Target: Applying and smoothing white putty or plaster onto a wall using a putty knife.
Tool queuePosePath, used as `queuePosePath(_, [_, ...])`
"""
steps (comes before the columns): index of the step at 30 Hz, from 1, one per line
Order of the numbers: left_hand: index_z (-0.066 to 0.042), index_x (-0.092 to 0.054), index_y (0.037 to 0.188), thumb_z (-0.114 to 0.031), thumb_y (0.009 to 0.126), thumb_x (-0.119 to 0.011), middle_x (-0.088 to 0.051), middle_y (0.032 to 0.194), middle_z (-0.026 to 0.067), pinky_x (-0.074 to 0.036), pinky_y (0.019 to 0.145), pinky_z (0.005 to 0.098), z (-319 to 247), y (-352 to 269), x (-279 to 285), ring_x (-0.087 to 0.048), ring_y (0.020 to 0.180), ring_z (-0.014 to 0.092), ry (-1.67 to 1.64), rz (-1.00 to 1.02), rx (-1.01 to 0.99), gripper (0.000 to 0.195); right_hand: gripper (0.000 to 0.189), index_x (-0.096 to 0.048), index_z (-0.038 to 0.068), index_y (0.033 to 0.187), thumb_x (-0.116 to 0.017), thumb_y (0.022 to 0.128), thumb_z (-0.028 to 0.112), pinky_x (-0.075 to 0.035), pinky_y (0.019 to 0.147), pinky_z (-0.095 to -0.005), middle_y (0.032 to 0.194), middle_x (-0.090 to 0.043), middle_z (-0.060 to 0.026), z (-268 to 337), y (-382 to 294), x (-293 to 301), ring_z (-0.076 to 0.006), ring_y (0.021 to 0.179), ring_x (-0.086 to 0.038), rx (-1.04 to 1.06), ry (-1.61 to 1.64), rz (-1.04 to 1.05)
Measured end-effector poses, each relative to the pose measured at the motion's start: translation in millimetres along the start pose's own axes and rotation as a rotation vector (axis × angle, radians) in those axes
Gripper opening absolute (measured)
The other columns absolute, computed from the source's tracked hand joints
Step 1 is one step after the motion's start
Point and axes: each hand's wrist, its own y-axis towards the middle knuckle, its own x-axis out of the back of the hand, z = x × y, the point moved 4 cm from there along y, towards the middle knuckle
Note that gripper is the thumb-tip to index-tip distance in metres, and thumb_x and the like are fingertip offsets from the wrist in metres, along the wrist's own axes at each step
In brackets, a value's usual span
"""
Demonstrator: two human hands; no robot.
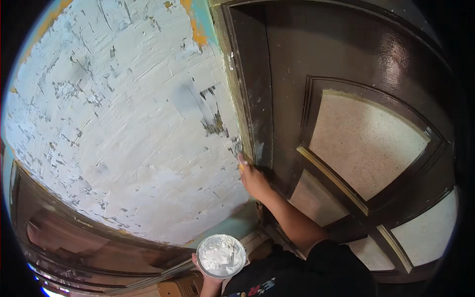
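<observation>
My right hand (256,182) is closed around the yellow handle of what looks like a putty knife (241,167). Its blade area lies against the wall (148,130), right beside the wooden door frame (243,111). White filler coats most of this wall, with rough streaks and dark grey bare patches. One larger dark patch (215,126) shows just above and left of the hand. Low in the view, my left hand (212,283) supports a round tub (200,265) from beneath and the side. White putty (220,254) with a stirred, lumpy surface is inside the tub.
A dark brown door (289,48) with pale panels (371,137) stands to the right. Turquoise paint (237,226) borders the filler below. A brown plastic stool (180,285) is on the floor near the tub. Another brown frame with reflective panes (66,241) runs along the lower left.
</observation>
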Motion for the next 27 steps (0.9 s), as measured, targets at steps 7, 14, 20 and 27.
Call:
queuePosePath(7, [-0.010, -0.039, 0.146, -0.080, 0.078, -0.044, -0.043, 0.147, 0.0170, -0.036, 0.108, 0.0589, -1.8, 5.2, -0.3, -0.044, 0.130, 0.041, 0.017, 0.011, 0.012, 0.098, 0.062, -0.031, 0.017, 0.151, -0.051, 0.094, 0.008, -0.049, 0.085, -0.0505, 0.112, -0.058, -0.0309, -26.3, -67.0, -3.7, -0.0500, 0.099, -0.057, 0.098, 0.196, -0.001])
queuePosePath(14, [-0.008, -0.040, 0.145, -0.080, 0.078, -0.046, -0.043, 0.147, 0.0186, -0.036, 0.108, 0.0590, 0.6, 13.5, -1.4, -0.045, 0.130, 0.042, -0.035, 0.042, 0.040, 0.099, 0.055, -0.035, 0.009, 0.148, -0.049, 0.095, 0.009, -0.048, 0.080, -0.0460, 0.109, -0.056, -0.0260, 104.9, 49.2, 96.6, -0.0442, 0.094, -0.057, 0.406, 0.209, -0.287])
queuePosePath(20, [-0.008, -0.039, 0.145, -0.080, 0.079, -0.044, -0.043, 0.146, 0.0190, -0.035, 0.109, 0.0587, 0.0, 12.0, -1.7, -0.045, 0.130, 0.042, -0.047, 0.043, 0.027, 0.098, 0.060, -0.033, 0.014, 0.149, -0.051, 0.092, 0.007, -0.051, 0.079, -0.0508, 0.110, -0.060, -0.0308, 156.2, 119.5, 142.1, -0.0494, 0.094, -0.059, 0.211, 0.012, -0.265])
queuePosePath(27, [-0.009, -0.038, 0.146, -0.079, 0.082, -0.040, -0.042, 0.147, 0.0186, -0.034, 0.109, 0.0594, -5.2, 7.7, 6.3, -0.044, 0.131, 0.042, -0.063, 0.000, -0.053, 0.095, 0.067, -0.027, 0.015, 0.151, -0.053, 0.090, 0.007, -0.051, 0.078, -0.0514, 0.108, -0.061, -0.0306, 104.4, 88.6, 103.3, -0.0495, 0.093, -0.060, 0.186, -0.027, -0.241])
